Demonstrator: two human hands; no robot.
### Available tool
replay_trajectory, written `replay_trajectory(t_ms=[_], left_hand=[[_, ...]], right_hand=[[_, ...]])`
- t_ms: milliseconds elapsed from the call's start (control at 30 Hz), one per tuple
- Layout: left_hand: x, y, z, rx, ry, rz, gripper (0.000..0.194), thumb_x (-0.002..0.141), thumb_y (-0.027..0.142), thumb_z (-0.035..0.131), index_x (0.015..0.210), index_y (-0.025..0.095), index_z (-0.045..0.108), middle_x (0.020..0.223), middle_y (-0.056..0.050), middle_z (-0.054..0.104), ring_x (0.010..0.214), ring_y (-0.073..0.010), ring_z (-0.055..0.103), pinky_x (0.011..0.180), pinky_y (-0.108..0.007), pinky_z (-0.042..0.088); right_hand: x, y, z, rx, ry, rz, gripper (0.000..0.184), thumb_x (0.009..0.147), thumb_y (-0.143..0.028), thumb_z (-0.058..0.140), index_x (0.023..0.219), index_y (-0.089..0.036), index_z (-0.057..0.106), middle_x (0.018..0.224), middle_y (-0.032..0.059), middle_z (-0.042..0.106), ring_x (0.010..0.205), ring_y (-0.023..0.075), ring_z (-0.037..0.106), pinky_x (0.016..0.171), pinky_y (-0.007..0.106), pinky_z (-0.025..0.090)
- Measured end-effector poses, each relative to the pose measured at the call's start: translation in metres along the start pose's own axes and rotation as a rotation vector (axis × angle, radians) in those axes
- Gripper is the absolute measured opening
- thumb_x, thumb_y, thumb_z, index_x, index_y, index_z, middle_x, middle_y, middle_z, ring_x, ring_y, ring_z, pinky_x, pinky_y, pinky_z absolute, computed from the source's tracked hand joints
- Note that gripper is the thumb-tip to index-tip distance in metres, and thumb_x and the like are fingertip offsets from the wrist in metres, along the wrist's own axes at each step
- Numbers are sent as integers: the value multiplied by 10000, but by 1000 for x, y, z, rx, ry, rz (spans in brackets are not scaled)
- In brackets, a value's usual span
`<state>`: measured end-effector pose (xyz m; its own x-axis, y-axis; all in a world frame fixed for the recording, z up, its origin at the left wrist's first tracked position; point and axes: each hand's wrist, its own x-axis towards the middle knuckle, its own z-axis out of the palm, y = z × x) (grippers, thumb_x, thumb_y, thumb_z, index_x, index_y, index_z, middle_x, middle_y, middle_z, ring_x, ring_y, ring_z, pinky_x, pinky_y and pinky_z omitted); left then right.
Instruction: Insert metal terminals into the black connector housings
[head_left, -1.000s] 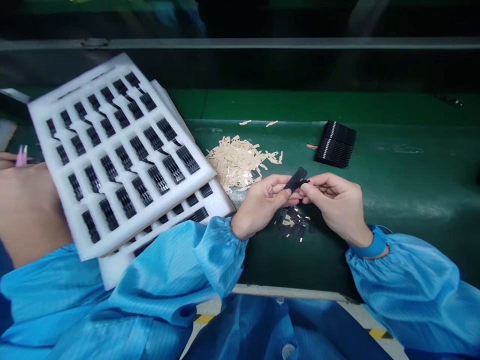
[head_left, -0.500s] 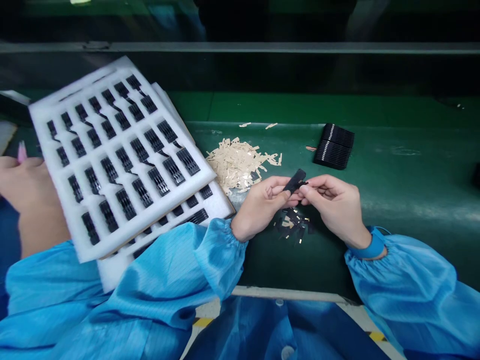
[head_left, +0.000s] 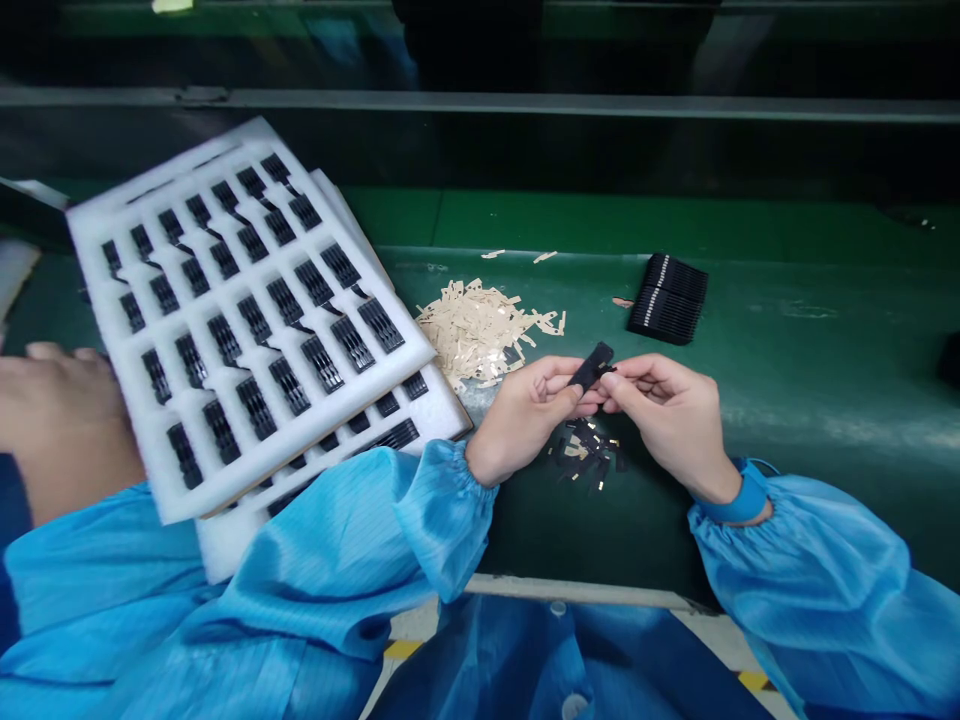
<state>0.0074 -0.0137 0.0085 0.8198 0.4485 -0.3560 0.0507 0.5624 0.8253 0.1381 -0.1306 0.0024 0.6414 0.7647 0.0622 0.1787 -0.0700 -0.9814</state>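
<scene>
Between thumb and fingers, my left hand [head_left: 534,408] grips a flat black strip-shaped part [head_left: 591,368], tilted with its far end up to the right. My right hand [head_left: 666,405] pinches at the right edge of that strip; a small dark bit shows at its fingertips, too small to name. Just below both hands lies a little heap of small black pieces with shiny gold ends [head_left: 589,450]. Beyond my left hand is a larger pile of thin cream-coloured slips [head_left: 480,328]. A neat row of stacked black parts [head_left: 667,298] sits beyond my right hand.
Two white foam trays [head_left: 300,452], stacked askew at the left, hold black parts in their slots. Another person's hand [head_left: 60,395] is at the far left, beside the trays. A few stray slips [head_left: 545,257] lie farther back on the green mat [head_left: 810,390].
My hands keep almost the same pose on the black strip. At the far left, the other person's hand has shifted, and the pink-tipped thing by it is out of sight. The view has moved slightly.
</scene>
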Motion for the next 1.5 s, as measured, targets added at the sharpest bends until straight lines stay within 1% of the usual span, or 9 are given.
replay_trajectory(t_ms=[233,600,800,867,933,1100,1233,1367,1500], left_hand=[[0,0,0,5,6,18,233,895,137,667,1125,103,653,987,-84,791,873,-144,768,931,-313,601],[0,-3,5,-43,73,23,174,871,204,736,974,127,620,857,-44,793,808,-135,770,852,-280,612],[-2,-1,8,-4,89,4,156,892,192,709,958,126,584,894,-69,798,818,-148,771,796,-271,611],[-1,0,7,3,96,2,152,904,195,694,954,128,566,912,-79,798,823,-149,769,793,-277,610],[-1,0,6,5,101,2,159,909,209,687,968,132,561,918,-81,796,820,-147,764,806,-289,609],[-2,2,4,20,39,43,312,911,265,679,1184,161,568,873,-35,771,775,-145,754,777,-284,601],[-2,4,5,50,34,39,220,935,300,637,1067,166,521,832,-43,768,749,-153,750,717,-273,583],[-1,2,6,161,32,42,156,951,252,583,1021,174,466,898,-73,777,772,-148,742,613,-211,515],[-2,-3,6,271,43,58,140,927,205,584,1003,179,470,813,-23,724,734,-137,721,573,-201,514]], right_hand=[[-4,3,1,-37,13,-39,98,895,-293,722,908,-197,738,795,16,766,660,145,726,664,284,622],[-11,-1,1,-237,22,-111,123,929,-312,676,939,-213,749,834,26,772,700,175,738,698,326,609],[-10,-7,1,-480,67,-313,143,958,-259,617,905,-215,743,805,19,760,685,159,706,672,297,561],[-8,-8,-1,-584,104,-378,175,975,-245,578,984,-221,751,831,30,762,713,169,706,696,304,558],[-5,-7,-4,-625,152,-373,223,994,-253,540,1078,-226,744,839,41,761,728,181,709,735,321,564],[-1,-4,-8,-538,194,-262,255,1017,-323,506,1048,-232,742,709,19,703,614,176,661,680,332,552],[-2,-3,-6,-506,140,-273,238,1011,-300,517,1034,-226,743,708,8,694,598,159,641,677,324,534],[-4,-5,-3,-457,103,-300,151,972,-248,582,995,-220,728,763,10,689,638,147,630,656,304,511],[-5,-7,1,-457,78,-337,122,899,-223,658,1017,-218,688,777,2,607,640,146,569,613,298,491]])
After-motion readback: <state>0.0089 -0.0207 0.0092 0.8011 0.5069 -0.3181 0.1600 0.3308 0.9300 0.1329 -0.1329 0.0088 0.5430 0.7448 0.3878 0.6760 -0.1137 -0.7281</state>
